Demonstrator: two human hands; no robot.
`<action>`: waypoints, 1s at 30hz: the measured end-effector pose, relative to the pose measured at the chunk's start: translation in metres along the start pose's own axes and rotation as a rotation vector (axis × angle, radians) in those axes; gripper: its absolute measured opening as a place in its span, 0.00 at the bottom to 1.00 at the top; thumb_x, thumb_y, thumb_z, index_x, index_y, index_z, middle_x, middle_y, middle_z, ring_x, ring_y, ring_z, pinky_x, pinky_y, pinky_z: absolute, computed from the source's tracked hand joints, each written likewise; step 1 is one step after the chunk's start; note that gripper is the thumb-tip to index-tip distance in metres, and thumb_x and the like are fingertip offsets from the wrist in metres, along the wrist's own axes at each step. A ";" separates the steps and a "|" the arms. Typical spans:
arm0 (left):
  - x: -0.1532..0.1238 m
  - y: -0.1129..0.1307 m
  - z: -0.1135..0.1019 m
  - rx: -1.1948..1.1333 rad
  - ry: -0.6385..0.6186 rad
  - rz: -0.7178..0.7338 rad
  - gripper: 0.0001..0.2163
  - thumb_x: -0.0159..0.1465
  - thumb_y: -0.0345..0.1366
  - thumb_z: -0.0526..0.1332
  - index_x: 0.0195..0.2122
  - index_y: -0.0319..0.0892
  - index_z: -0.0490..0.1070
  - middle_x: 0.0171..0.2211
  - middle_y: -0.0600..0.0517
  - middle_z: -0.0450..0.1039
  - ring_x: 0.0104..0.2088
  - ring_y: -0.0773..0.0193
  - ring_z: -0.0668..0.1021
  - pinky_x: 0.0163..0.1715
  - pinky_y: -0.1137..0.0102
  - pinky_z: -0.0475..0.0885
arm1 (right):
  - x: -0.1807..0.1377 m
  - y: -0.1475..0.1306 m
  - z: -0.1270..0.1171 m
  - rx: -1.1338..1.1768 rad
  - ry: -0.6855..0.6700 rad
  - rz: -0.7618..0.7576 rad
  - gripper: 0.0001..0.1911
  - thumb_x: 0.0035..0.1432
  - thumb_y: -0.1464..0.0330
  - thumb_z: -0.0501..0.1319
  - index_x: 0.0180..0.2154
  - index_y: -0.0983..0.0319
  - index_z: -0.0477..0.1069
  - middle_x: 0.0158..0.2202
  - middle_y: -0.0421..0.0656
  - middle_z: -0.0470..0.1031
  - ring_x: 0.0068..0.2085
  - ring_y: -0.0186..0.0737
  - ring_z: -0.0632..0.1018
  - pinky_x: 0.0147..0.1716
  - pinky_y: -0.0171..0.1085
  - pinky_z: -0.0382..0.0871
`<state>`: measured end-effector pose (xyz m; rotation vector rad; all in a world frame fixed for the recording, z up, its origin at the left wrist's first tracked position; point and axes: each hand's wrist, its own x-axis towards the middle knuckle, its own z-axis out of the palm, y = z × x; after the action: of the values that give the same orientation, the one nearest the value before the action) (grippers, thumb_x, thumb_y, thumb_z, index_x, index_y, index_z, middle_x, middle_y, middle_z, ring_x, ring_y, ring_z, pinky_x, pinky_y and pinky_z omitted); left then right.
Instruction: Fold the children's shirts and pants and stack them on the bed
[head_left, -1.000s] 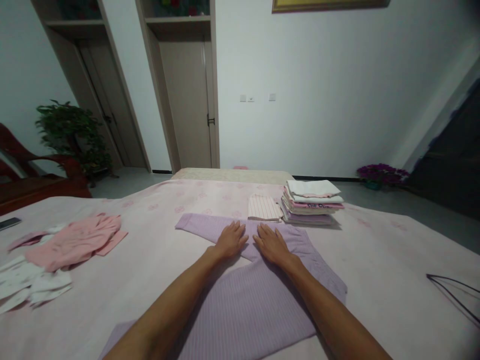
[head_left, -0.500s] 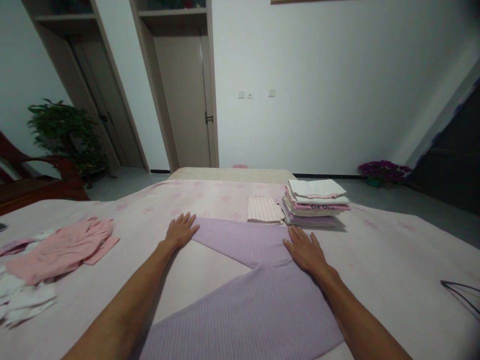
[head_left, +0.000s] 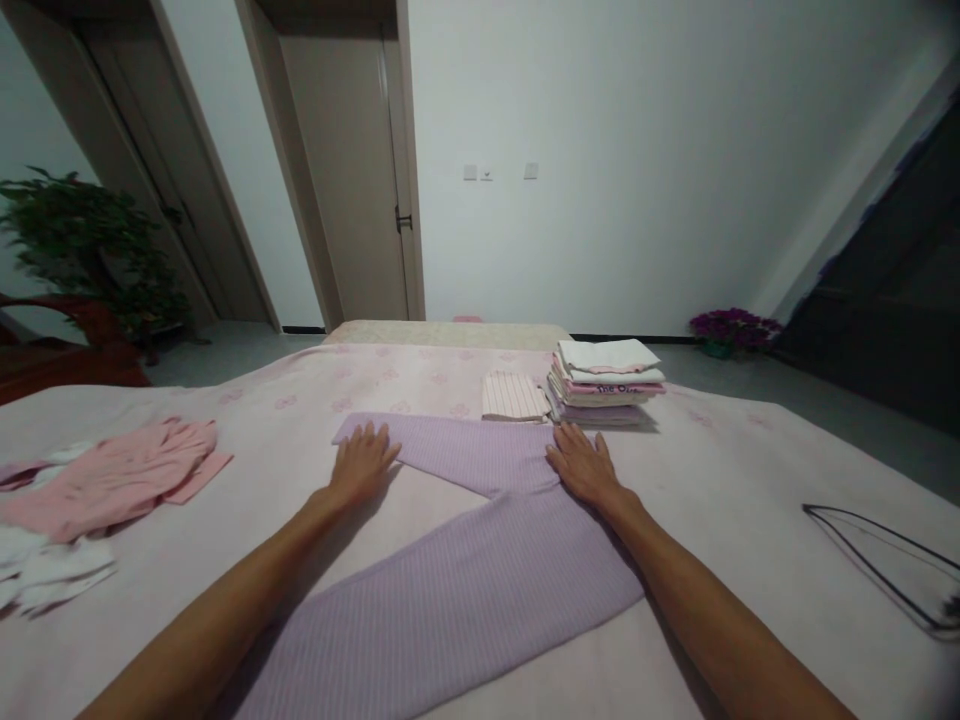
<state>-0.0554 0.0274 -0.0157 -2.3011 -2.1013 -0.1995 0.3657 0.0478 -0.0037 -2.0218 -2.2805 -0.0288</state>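
A lilac ribbed garment (head_left: 450, 590) is spread over the bed or table in front of me. One long narrow part of it, a sleeve or a leg, stretches left along the far side, with a wider part nearer me. My left hand (head_left: 364, 465) lies flat on the narrow part near its left end, fingers spread. Flat on the right end of that part, fingers apart, rests my right hand (head_left: 585, 465). Just beyond the garment are a folded striped cloth (head_left: 514, 397) and a stack of folded clothes (head_left: 606, 385). The garment's near end runs behind my left forearm.
A heap of pink and white clothes (head_left: 127, 480) lies at the left on the pale pink floral cover (head_left: 720, 520). At the right is a black wire hanger (head_left: 862, 550). Farther off stand a wooden chair (head_left: 82, 345), a green plant (head_left: 82, 250) and purple flowers (head_left: 735, 328).
The view has shifted, showing more of the hanger. My left hand has slid inward from the narrow part's end, which now extends past my fingers. My right hand stays on the garment.
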 end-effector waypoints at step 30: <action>-0.234 -0.085 -0.003 0.105 0.093 0.221 0.27 0.71 0.51 0.51 0.71 0.57 0.53 0.71 0.53 0.53 0.68 0.54 0.62 0.65 0.56 0.61 | -0.103 0.049 0.016 -0.100 0.048 -0.136 0.33 0.69 0.54 0.43 0.69 0.62 0.57 0.72 0.46 0.52 0.72 0.49 0.53 0.69 0.57 0.39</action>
<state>-0.1604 -0.1963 -0.0435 -2.3874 -1.7550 -0.1826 0.4251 -0.0468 -0.0306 -1.8847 -2.4280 -0.2028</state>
